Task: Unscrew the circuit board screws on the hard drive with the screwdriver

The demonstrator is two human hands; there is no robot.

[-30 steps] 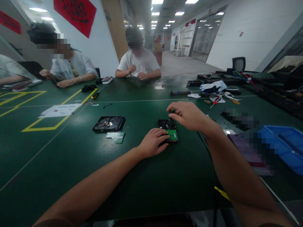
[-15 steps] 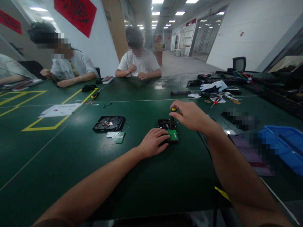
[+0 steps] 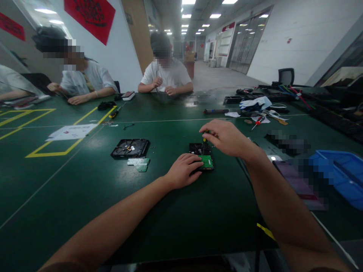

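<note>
Pale walls and rows of ceiling lights frame a broad, smooth, dark-green tabletop (image 3: 85,204), with a person in a white T-shirt (image 3: 168,73) seated at its far edge. Shiny and angular, a blue plastic tray (image 3: 343,177) lies at the right beside a flat purple sheet (image 3: 295,183), both well apart from the work. Closest to it are the hands: the bare right hand (image 3: 224,136) pinches a screwdriver and hides much of it, while the left hand (image 3: 183,172) lies unclenched, fingers extended, over the near left corner of a black rectangular hard drive (image 3: 195,148). That drive lies flat on the table between them, a glossy green circuit board (image 3: 208,162) across its near half. Left of it sit a black, shallow, box-like drive casing (image 3: 132,148) and, just before that, a notched, silvery-green loose board (image 3: 141,164). Slimmest is the yellow-and-dark screwdriver (image 3: 204,140), upright over the drive.
</note>
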